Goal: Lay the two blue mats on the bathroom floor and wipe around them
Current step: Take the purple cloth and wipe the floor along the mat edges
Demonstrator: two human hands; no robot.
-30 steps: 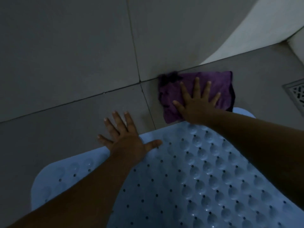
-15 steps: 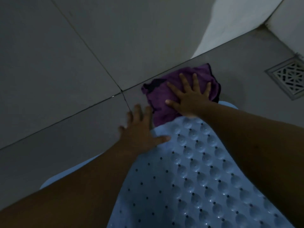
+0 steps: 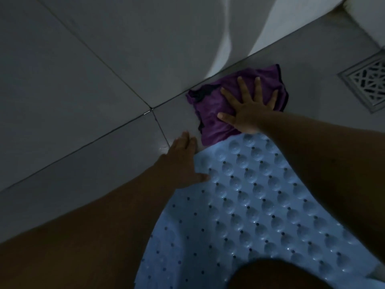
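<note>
Pressing crumpled purple cloth [image 3: 220,113] | right hand [image 3: 250,113] flat | bumpy blue mat [image 3: 250,205]

The mat [image 3: 260,205] lies on the floor [image 3: 73,184], filling the near right of the scene. A cloth [image 3: 216,113] lies on the floor at the mat's far edge, against the foot of the wall [image 3: 104,49]. The right hand [image 3: 248,109] rests flat on the cloth. The left hand [image 3: 181,161] rests at the mat's far left edge. A drain [image 3: 368,84] sits in the floor to the far right.
</note>
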